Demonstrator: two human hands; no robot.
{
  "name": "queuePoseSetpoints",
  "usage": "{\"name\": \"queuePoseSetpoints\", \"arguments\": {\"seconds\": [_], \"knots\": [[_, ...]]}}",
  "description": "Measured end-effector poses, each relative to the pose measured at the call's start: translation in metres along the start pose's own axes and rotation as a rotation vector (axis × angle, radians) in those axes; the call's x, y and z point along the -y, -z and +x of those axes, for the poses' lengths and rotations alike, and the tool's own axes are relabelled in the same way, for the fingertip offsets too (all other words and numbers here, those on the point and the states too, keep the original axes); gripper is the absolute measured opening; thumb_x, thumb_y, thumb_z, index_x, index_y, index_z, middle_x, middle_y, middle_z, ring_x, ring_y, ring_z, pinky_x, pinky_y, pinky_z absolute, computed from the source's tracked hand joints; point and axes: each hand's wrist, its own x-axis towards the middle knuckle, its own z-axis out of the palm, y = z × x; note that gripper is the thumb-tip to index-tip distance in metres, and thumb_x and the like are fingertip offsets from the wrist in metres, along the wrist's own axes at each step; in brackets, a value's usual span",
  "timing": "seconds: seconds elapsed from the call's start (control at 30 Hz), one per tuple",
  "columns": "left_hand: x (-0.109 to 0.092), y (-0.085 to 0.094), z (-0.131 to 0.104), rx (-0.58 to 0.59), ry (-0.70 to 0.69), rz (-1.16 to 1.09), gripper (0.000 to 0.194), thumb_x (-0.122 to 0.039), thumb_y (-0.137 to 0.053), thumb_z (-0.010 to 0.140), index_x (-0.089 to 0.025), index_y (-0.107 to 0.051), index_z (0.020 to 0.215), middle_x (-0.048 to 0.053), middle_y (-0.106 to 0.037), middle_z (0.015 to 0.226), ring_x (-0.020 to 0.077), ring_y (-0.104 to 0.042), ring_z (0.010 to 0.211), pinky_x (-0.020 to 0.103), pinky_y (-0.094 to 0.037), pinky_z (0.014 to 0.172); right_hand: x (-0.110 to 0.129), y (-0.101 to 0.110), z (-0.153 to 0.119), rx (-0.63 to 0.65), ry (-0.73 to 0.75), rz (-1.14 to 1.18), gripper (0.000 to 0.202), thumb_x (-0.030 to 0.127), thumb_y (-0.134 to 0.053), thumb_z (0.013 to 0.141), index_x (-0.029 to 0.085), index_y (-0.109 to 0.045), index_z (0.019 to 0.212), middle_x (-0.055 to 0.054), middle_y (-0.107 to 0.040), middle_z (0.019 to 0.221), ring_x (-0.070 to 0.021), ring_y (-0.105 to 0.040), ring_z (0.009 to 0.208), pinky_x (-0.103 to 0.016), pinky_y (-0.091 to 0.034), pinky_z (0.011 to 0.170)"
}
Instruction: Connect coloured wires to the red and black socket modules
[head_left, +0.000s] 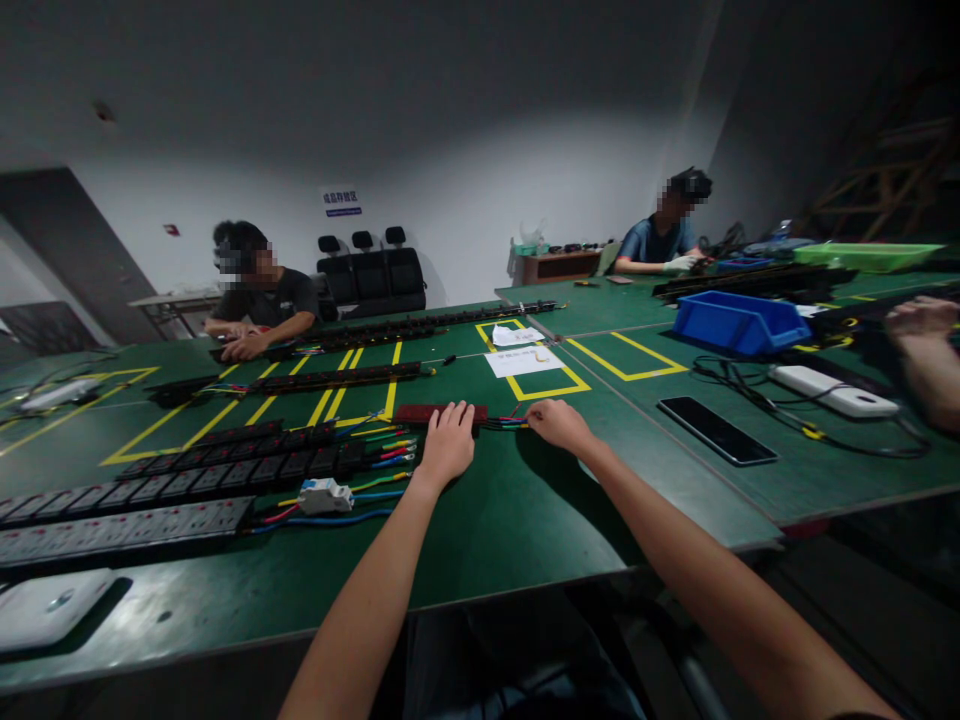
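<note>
My left hand (448, 445) lies palm down, its fingers spread over a dark red block (412, 413) on the green table (517, 520). Coloured wires (506, 424) come out of the block's right end. My right hand (559, 425) is closed on these wires with its fingertips pinched. To the left of my hands, several black socket strips (217, 478) lie side by side, with coloured wire ends at their right. A white-and-grey breaker (326, 496) sits on the wires of the nearest strips.
A phone (716, 430), a white device (832, 390) with black cable and a blue bin (741, 322) are at the right. Papers (523, 361) lie ahead. Two people sit across the table; another person's hand (926, 325) is at the right edge.
</note>
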Motion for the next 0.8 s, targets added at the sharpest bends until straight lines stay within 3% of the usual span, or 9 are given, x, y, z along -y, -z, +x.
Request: {"name": "queuePoseSetpoints", "arguments": {"seconds": [0.8], "knots": [[-0.0014, 0.0021, 0.0001, 0.015, 0.01, 0.001, 0.059, -0.022, -0.042, 0.101, -0.015, -0.042, 0.16, 0.014, -0.044, 0.166, 0.0295, -0.038, 0.155, 0.054, -0.03, 0.128, -0.001, -0.0006, 0.0001, -0.011, 0.002, 0.014, 0.033, 0.024, -0.051, 0.097, 0.025, -0.083, 0.106, -0.008, -0.079, 0.112, -0.0223, -0.073, 0.101, -0.024, -0.048, 0.079]]}}
